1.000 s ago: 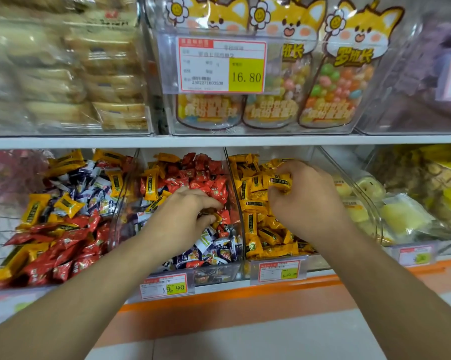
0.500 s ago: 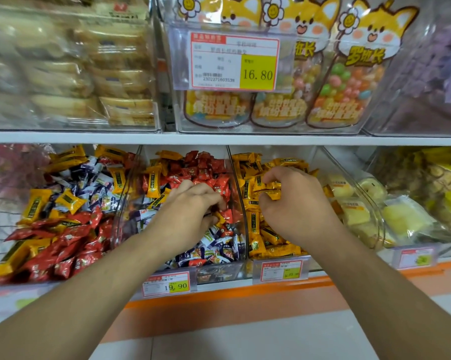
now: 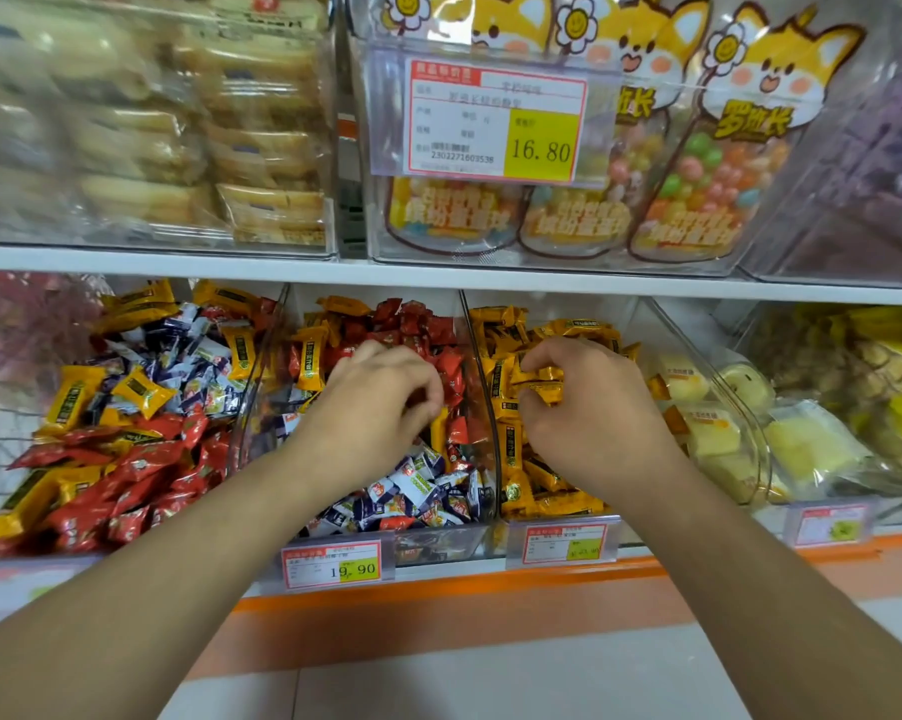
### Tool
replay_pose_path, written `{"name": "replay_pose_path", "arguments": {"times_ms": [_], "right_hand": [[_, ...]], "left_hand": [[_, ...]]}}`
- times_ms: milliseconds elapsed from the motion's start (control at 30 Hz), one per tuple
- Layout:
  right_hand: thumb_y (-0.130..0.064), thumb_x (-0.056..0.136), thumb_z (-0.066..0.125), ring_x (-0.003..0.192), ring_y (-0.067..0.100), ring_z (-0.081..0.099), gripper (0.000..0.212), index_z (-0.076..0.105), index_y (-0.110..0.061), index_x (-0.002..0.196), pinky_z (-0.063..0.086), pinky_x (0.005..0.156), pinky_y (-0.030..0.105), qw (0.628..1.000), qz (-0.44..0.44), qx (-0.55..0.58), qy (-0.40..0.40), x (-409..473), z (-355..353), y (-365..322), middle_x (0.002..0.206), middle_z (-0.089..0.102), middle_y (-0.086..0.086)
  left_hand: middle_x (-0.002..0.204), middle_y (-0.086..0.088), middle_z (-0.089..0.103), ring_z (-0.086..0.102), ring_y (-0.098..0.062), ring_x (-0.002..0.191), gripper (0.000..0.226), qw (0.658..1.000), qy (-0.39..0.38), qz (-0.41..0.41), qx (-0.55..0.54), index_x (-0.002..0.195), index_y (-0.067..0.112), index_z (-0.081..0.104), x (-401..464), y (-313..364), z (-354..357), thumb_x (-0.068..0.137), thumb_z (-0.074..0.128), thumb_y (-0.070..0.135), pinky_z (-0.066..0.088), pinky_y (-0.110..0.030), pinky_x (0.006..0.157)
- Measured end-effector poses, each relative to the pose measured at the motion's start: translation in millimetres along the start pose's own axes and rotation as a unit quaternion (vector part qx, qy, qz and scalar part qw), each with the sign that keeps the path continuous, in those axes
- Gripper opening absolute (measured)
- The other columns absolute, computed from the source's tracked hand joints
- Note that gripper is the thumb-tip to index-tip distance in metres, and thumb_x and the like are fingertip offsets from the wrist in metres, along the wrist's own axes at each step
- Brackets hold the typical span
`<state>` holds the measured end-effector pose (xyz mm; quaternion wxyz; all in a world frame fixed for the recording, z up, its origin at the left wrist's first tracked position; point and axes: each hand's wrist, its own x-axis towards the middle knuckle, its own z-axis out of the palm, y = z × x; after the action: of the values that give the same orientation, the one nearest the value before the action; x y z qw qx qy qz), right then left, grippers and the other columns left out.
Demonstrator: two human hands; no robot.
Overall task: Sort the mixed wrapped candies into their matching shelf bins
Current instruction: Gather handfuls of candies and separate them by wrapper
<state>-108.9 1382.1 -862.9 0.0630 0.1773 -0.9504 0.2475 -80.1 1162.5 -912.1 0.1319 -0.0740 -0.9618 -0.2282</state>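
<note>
Three clear shelf bins stand side by side on the lower shelf. The left bin (image 3: pixel 241 433) and the middle bin (image 3: pixel 477 387) both hold mixed red, yellow and blue-white wrapped candies. The right bin (image 3: pixel 641 324) holds almost only yellow candies. My left hand (image 3: pixel 381 402) is inside the middle bin, with its fingers curled down into the pile; anything it holds is hidden. My right hand (image 3: pixel 589 423) is in the right bin and pinches a few yellow candies (image 3: pixel 539 384) just above the heap.
Price tags (image 3: pixel 331 566) clip onto the bin fronts. Bins of pale yellow wrapped cakes (image 3: pixel 719 407) lie to the right. The upper shelf (image 3: pixel 438 275) carries bread packs and fox-print candy jars (image 3: pixel 698 200). An orange strip edges the shelf below.
My right hand has come down and towards me over the yellow heap, still pinching yellow candies. My left hand has shifted slightly deeper into the middle bin.
</note>
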Motion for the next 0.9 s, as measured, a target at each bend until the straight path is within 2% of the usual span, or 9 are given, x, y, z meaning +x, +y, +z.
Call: {"name": "replay_pose_path", "arguments": {"times_ms": [100,200,267,333,500,567,667,800,900], "right_hand": [[-0.027,0.099,0.066,0.075,-0.004,0.065,0.032,0.061,-0.023,0.130,0.042,0.069,0.012,1.000,-0.026,0.017,0.001,-3,1,-4,0.136,0.059,-0.005],[-0.038,0.095,0.071,0.127,0.007,0.053,0.049,0.055,-0.027,0.140,0.043,0.099,0.022,0.996,-0.075,0.042,-0.023,-7,7,-16,0.136,0.060,-0.012],[-0.043,0.093,0.072,0.122,0.010,0.058,0.049,0.055,-0.031,0.137,0.053,0.099,0.032,0.993,-0.110,0.038,-0.028,-9,12,-24,0.129,0.063,-0.013],[-0.041,0.095,0.069,0.101,0.013,0.064,0.033,0.060,-0.033,0.126,0.058,0.082,0.040,0.990,-0.136,0.036,-0.015,-11,14,-30,0.110,0.068,-0.011],[-0.033,0.101,0.062,0.064,0.016,0.062,0.019,0.066,-0.026,0.117,0.055,0.057,0.036,0.996,-0.065,-0.018,0.061,-4,-4,-11,0.079,0.067,-0.005],[-0.032,0.099,0.063,0.082,0.026,0.069,0.028,0.066,-0.020,0.124,0.059,0.070,0.040,0.994,-0.004,-0.051,0.101,2,-13,3,0.091,0.072,0.004],[-0.030,0.095,0.069,0.120,0.037,0.059,0.048,0.059,-0.014,0.139,0.053,0.100,0.048,0.990,0.018,-0.086,0.109,7,-13,5,0.125,0.068,0.013],[-0.026,0.098,0.067,0.127,0.029,0.054,0.043,0.060,-0.019,0.140,0.048,0.107,0.042,0.994,-0.082,-0.050,0.042,10,13,-27,0.132,0.065,0.006],[-0.025,0.101,0.065,0.133,0.021,0.049,0.044,0.057,-0.025,0.144,0.044,0.113,0.040,0.988,-0.143,-0.044,-0.046,19,38,-51,0.139,0.061,-0.002]], "left_hand": [[0.096,0.020,0.067,0.061,0.002,0.090,0.008,0.983,0.079,-0.094,-0.138,0.093,0.034,0.065,1,9,-16,0.099,0.065,0.029,0.046,-0.014,0.080],[0.087,0.012,0.071,0.067,-0.002,0.082,0.007,0.939,0.133,-0.160,-0.273,0.092,0.030,0.070,-2,22,-26,0.097,0.068,0.026,0.052,-0.024,0.077],[0.083,0.007,0.074,0.071,-0.008,0.073,0.006,0.915,0.132,-0.177,-0.339,0.093,0.026,0.071,-7,34,-30,0.098,0.068,0.024,0.058,-0.033,0.068],[0.082,0.005,0.075,0.073,-0.012,0.074,0.005,0.907,0.125,-0.175,-0.362,0.094,0.023,0.072,-12,44,-34,0.097,0.069,0.022,0.062,-0.043,0.071],[0.094,0.017,0.075,0.071,-0.006,0.093,0.006,0.938,0.105,-0.160,-0.288,0.097,0.037,0.071,-19,33,-48,0.097,0.067,0.032,0.057,-0.045,0.092],[0.103,0.020,0.071,0.064,0.004,0.099,0.013,0.967,0.096,-0.147,-0.183,0.110,0.036,0.069,-24,21,-61,0.098,0.064,0.034,0.053,-0.037,0.100],[0.120,0.006,0.063,0.061,-0.015,0.111,0.039,0.989,0.043,-0.138,-0.008,0.139,0.031,0.057,-36,4,-78,0.100,0.061,0.035,0.046,-0.031,0.096],[0.161,0.012,0.031,0.035,-0.014,0.146,0.063,0.991,-0.039,-0.114,0.065,0.157,0.030,0.032,-56,-24,-80,0.100,0.057,0.042,0.029,-0.029,0.118],[0.169,0.015,0.008,0.005,-0.005,0.155,0.072,0.988,-0.084,-0.108,0.070,0.162,0.030,0.019,-66,-37,-76,0.101,0.055,0.046,0.004,-0.019,0.119]]}}
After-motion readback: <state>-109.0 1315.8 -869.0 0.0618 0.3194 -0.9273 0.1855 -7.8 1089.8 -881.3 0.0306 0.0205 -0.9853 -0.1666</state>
